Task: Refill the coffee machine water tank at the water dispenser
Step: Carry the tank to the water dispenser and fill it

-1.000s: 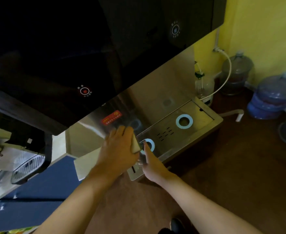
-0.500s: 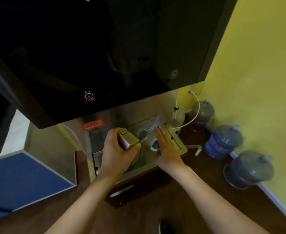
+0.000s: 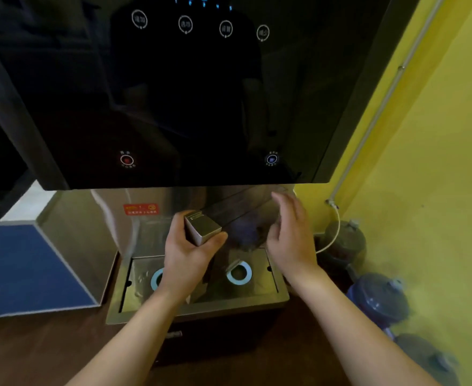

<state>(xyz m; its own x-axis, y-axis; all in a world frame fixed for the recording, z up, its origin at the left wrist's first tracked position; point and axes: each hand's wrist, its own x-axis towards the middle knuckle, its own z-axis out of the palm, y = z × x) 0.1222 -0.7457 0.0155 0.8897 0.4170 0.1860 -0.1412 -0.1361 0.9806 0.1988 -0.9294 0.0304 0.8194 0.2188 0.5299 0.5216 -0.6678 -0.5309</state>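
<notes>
The clear water tank (image 3: 246, 215) with a silver handle end is held tilted over the dispenser's steel drip tray (image 3: 201, 309). My left hand (image 3: 190, 254) grips the silver handle end. My right hand (image 3: 291, 235) rests flat against the tank's right side, fingers apart. The water dispenser (image 3: 173, 93) has a black glass front with a red-lit button (image 3: 126, 160) on the left and a blue-lit button (image 3: 271, 159) on the right. Two blue rings (image 3: 239, 273) mark the tray's cup spots. The spouts are hidden under the black panel.
Several large water bottles (image 3: 379, 299) stand on the floor at the right against the yellow wall (image 3: 438, 190). A white hose (image 3: 332, 232) hangs beside the dispenser. A blue-topped cabinet (image 3: 20, 266) stands at the left. The floor is dark brown.
The view has swung to face the dispenser squarely. Both hands lifted the tank up off the tray, under the black panel's right side.
</notes>
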